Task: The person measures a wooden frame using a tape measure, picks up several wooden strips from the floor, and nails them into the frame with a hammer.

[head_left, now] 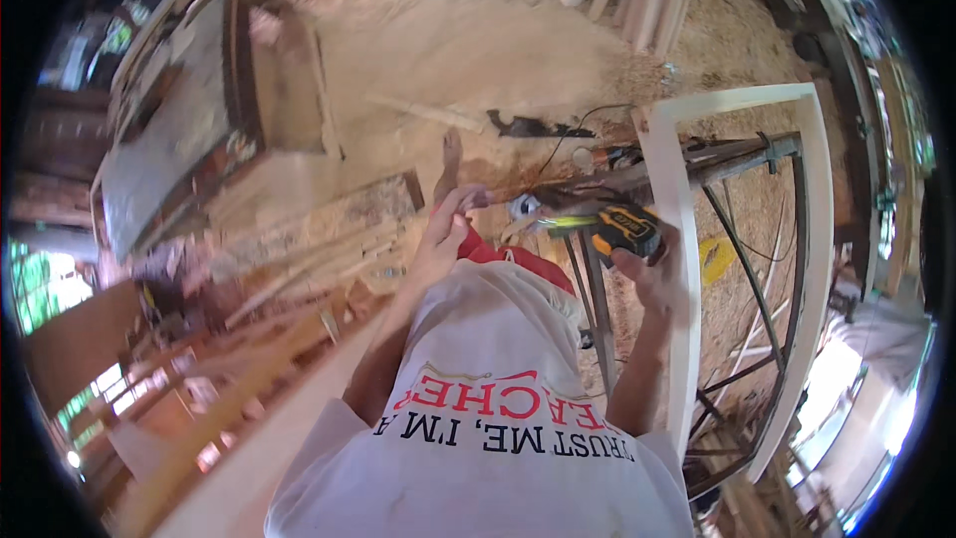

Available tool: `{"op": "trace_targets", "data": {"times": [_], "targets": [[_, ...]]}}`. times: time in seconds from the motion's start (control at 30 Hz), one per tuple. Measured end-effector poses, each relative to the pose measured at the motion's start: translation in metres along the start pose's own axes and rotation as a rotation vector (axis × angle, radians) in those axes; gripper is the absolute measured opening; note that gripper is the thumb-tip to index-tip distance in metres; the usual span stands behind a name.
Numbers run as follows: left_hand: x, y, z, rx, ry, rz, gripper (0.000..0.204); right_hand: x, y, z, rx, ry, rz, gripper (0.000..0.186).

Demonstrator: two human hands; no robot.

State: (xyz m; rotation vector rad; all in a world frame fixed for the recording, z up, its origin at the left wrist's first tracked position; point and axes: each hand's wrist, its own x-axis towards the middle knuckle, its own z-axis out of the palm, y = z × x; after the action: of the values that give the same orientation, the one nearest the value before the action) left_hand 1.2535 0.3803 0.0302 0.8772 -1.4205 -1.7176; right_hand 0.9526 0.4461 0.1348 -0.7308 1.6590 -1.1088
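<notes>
The right hand has its fingers closed around a yellow-and-black tape measure, just beside the left edge of the pale wooden frame. The left hand, fingers loosely open and empty, is near the red shorts.

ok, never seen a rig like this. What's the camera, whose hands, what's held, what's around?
No robot: a fisheye camera, left of two on a person's head, looks down, so straight edges bend. The hands are the wearer's own. The right hand grips a black-and-yellow power tool; the left hand, left of it, shows nothing held. At right, a pale frame appears to rest on a dark metal stand. Loose planks lie on sawdust-covered ground.
</notes>
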Motion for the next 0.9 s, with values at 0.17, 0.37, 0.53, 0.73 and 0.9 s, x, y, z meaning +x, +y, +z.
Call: {"op": "trace_targets", "data": {"times": [0.17, 0.37, 0.53, 0.73, 0.9], "targets": [[0.125, 0.010, -0.067, -0.183, -0.111, -0.348, 0.085, 0.090, -0.020, 0.108, 0.134, 0.079, 0.129, 0.050], [0.259, 0.051, -0.117, -0.261, -0.324, -0.657, 0.052, 0.174, -0.069, 0.206, -0.509, -0.085, -0.167, 0.054], [0.347, 0.043, -0.146, -0.289, -0.295, -0.844, 0.032, 0.237, -0.085, 0.212, -0.322, -0.047, -0.123, 0.032], [0.447, 0.009, -0.188, -0.447, -0.079, -0.808, 0.024, 0.358, -0.128, 0.176, -0.242, 0.345, -0.354, 0.016], [0.549, 0.014, -0.234, -0.287, 0.134, -0.768, 0.023, 0.420, -0.231, 0.066, 0.237, 0.764, -0.426, 0.033]]}}
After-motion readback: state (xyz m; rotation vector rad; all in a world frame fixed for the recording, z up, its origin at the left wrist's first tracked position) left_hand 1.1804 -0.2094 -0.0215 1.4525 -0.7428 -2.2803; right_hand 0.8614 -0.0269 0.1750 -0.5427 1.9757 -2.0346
